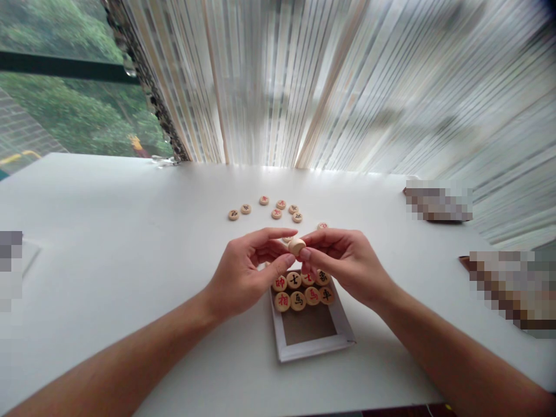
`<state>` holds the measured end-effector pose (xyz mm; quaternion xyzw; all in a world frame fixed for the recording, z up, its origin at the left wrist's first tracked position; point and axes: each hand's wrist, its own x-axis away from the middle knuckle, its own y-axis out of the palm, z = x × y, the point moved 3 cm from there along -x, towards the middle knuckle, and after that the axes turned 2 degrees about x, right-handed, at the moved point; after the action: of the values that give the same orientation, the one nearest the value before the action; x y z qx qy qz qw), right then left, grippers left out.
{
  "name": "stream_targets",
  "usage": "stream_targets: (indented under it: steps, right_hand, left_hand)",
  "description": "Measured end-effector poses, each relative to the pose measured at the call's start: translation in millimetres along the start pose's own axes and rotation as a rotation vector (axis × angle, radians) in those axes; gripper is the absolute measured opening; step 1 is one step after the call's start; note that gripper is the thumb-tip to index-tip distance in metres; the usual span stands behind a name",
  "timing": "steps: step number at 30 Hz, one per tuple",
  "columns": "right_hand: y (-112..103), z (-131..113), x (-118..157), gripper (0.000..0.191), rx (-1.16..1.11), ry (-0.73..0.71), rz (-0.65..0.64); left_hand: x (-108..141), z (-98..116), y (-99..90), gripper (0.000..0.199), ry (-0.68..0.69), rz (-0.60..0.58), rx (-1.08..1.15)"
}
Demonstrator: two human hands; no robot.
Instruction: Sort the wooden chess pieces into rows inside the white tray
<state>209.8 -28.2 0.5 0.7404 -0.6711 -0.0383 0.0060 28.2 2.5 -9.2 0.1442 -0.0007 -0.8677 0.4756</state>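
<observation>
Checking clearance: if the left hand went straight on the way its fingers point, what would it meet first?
Probably the wooden piece held by the right hand, then that hand itself. Depth is unclear; the left hand may already touch the piece.

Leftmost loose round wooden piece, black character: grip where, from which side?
I'd pinch the round pale wooden piece by its rim, coming from above: it lies flat, its low curved edge exposed, and the neighbouring black-marked wooden disc lies apart.

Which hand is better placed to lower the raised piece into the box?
Probably the right hand: it seems to pinch the piece near the box, while the left hand curves beside the piece, its contact unclear.
</observation>
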Motion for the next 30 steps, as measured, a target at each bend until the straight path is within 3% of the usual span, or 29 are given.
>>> stream_targets:
  steps: [6, 17, 30]
  right_hand:
    - [1.0, 3.2, 0.6, 0.030, -0.080, 0.147, -0.072]
    - [2.7, 5.1, 1.7, 0.038, -0.025, 0.198, -0.071]
    - [3.2, 6.5, 2.1, 0.029, -0.228, 0.190, -0.166]
  left_hand:
    - [-1.1, 7.8, 4.8, 0.030, 0.077, -0.089, -0.051]
    - [2.2, 7.0, 0.0, 0.021, 0.194, -0.106, -0.409]
    - [-1.5, 8.6, 2.8, 0.027, 0.080, -0.077, -0.096]
